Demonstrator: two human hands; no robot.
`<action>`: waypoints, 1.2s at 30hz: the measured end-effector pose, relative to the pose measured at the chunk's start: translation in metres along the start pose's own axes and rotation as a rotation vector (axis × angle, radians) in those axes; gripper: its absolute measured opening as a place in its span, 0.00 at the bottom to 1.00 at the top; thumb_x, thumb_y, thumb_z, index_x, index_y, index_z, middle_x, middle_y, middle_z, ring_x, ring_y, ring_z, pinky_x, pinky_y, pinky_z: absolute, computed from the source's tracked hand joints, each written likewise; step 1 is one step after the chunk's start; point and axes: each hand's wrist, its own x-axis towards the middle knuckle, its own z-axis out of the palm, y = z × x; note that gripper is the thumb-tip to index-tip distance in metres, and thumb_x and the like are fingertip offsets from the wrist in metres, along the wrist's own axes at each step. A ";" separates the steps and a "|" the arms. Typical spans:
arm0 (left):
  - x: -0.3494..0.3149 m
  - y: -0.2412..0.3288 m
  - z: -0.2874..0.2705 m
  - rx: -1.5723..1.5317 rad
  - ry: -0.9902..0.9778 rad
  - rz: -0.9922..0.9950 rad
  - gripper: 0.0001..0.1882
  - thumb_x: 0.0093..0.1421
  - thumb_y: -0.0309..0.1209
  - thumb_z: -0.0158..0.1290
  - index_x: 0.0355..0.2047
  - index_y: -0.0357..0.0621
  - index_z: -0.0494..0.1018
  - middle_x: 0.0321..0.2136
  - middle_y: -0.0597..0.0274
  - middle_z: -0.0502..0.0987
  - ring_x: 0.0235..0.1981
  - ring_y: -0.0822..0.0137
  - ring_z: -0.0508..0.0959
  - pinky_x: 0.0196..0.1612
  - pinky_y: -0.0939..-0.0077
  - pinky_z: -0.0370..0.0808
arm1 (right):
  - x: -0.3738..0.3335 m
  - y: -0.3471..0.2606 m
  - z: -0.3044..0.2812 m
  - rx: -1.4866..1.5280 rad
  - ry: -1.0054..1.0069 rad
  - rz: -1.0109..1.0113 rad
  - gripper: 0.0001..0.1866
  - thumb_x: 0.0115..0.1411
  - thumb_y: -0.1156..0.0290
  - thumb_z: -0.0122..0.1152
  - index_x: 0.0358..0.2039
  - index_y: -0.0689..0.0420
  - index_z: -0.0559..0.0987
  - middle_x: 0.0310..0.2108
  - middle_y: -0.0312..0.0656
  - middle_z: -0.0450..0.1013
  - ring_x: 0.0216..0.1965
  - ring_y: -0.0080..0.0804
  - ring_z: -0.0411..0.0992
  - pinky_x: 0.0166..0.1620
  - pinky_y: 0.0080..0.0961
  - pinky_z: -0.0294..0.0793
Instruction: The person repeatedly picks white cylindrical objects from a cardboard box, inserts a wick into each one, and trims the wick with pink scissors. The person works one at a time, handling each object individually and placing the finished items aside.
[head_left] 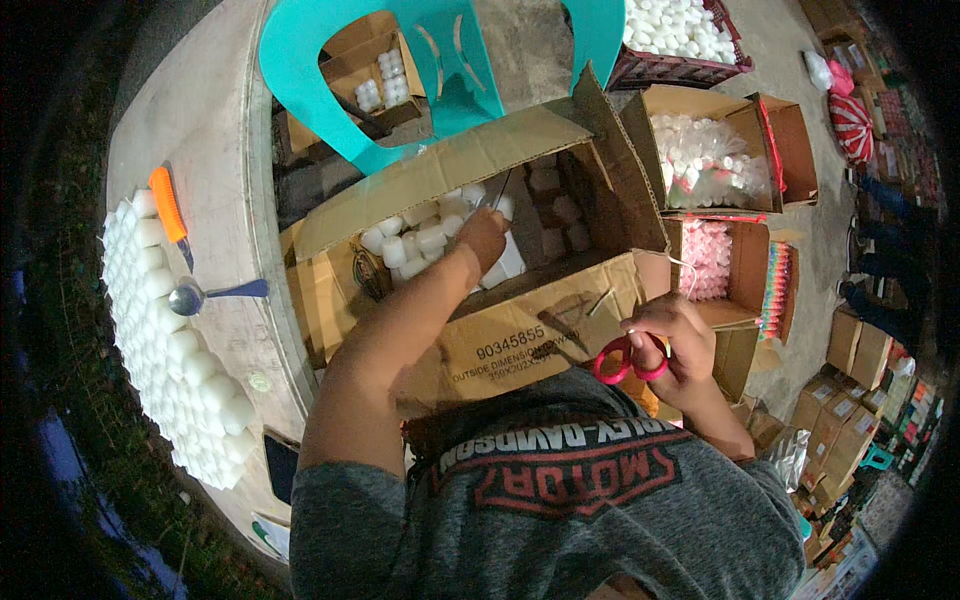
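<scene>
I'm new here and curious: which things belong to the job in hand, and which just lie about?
In use, it seems: open box; white pieces and left hand inside; scissors in right hand.

Likely idle: orange-handled tool, spoon, teal chair.

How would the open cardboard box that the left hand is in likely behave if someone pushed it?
The cardboard box would likely slide rather than roll, being flat-sided. Its flaps look thin and splayed, so they would probably bend. The white pieces inside seem loose, so they might shift.

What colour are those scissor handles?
The scissor handles are pinkish red, clearest in the head view.
</scene>
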 end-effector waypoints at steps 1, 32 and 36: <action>-0.010 -0.010 -0.018 -0.084 -0.037 0.009 0.16 0.50 0.32 0.55 0.42 0.46 0.74 0.42 0.64 0.73 0.46 0.65 0.70 0.48 0.67 0.66 | -0.003 -0.001 -0.002 0.011 0.000 0.014 0.07 0.49 0.79 0.61 0.31 0.58 0.76 0.23 0.38 0.72 0.23 0.33 0.66 0.29 0.25 0.64; -0.192 0.089 -0.137 -2.567 1.015 0.240 0.31 0.46 0.26 0.63 0.50 0.42 0.61 0.47 0.56 0.68 0.49 0.64 0.69 0.50 0.71 0.69 | 0.009 -0.048 0.015 0.006 0.072 -0.194 0.17 0.44 0.76 0.66 0.38 0.58 0.79 0.23 0.38 0.69 0.26 0.34 0.67 0.29 0.26 0.66; -0.200 0.092 -0.141 -2.395 1.096 0.220 0.31 0.45 0.26 0.63 0.49 0.42 0.62 0.49 0.55 0.68 0.51 0.64 0.68 0.53 0.69 0.67 | 0.011 -0.063 0.012 -0.056 0.132 -0.252 0.13 0.43 0.75 0.67 0.33 0.57 0.80 0.24 0.37 0.70 0.26 0.32 0.67 0.28 0.25 0.65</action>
